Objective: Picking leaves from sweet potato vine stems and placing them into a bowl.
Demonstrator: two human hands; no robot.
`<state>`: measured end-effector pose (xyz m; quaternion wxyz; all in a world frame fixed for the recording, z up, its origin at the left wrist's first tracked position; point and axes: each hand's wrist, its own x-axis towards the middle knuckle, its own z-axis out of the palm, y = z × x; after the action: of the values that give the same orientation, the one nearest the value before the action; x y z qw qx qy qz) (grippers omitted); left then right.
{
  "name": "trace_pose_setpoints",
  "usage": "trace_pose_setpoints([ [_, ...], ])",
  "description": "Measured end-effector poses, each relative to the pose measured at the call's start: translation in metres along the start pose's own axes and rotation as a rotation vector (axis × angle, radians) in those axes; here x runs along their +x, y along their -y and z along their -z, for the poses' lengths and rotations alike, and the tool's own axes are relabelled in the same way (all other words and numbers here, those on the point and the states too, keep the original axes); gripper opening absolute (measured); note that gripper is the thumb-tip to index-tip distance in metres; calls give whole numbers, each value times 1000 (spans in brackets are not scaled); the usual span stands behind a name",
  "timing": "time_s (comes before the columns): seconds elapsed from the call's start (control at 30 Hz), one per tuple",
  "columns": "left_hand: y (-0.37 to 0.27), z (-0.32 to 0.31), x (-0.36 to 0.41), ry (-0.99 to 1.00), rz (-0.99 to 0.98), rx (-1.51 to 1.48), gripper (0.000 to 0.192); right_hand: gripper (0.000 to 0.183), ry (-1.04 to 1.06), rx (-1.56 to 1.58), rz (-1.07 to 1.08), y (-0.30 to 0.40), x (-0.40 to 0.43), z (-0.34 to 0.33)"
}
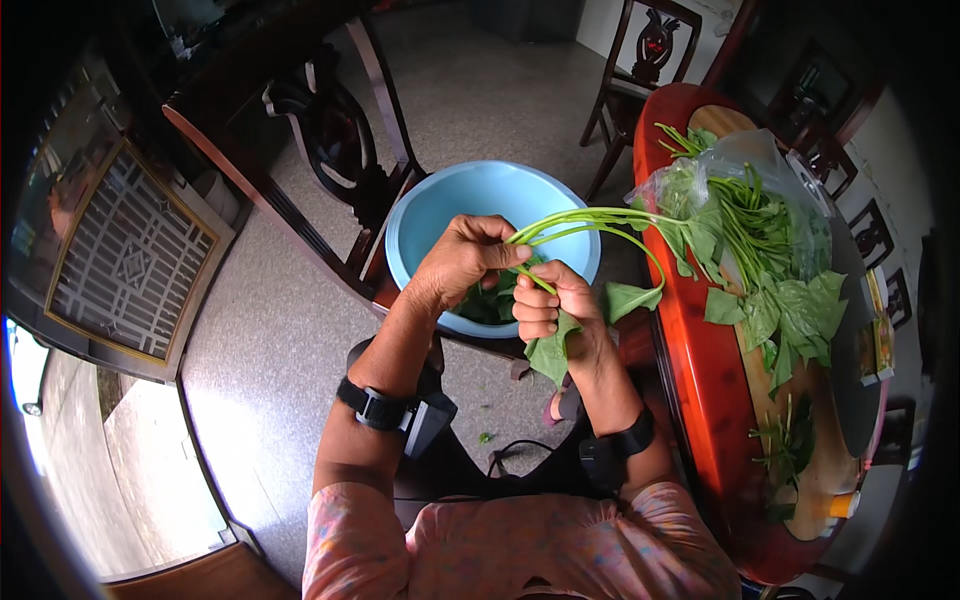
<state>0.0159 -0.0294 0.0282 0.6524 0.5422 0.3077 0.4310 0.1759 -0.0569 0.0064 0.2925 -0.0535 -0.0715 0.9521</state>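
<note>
My left hand (476, 255) pinches several long green leafy stems (592, 217) between thumb and finger, above a light blue plastic basin (487, 187). My right hand (555, 300) is closed around a stem with a leaf (553, 352) hanging below the fist. The stems arch over the basin's right rim towards the table, their leaves drooping at the far ends. Dark green leaves (487, 304) lie in the bottom of the basin, partly hidden by my hands. The basin rests on a dark wooden chair.
At the right is a red-edged wooden table (694, 360) with a clear plastic bag (750, 150) of leafy greens (795, 307) and a smaller bunch of stems (786, 442). The carved chair back (330, 135) rises at the left. Leaf bits (486, 437) lie on the floor.
</note>
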Motion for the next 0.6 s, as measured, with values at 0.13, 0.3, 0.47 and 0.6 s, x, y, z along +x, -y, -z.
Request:
trace_pose_setpoints([
  [0.13,-1,-1,0,-67,-9,-26,9,15,-306,-321,68,1,1,3],
  [0.3,1,-1,2,-96,-28,-1,8,14,-556,-604,294,-8,-1,-10],
  [0.47,3,-1,3,-114,-4,123,9,15,-535,-826,325,-10,0,-20],
  [0.6,3,-3,3,-121,0,120,10,17,-568,-916,420,-15,2,-16],
])
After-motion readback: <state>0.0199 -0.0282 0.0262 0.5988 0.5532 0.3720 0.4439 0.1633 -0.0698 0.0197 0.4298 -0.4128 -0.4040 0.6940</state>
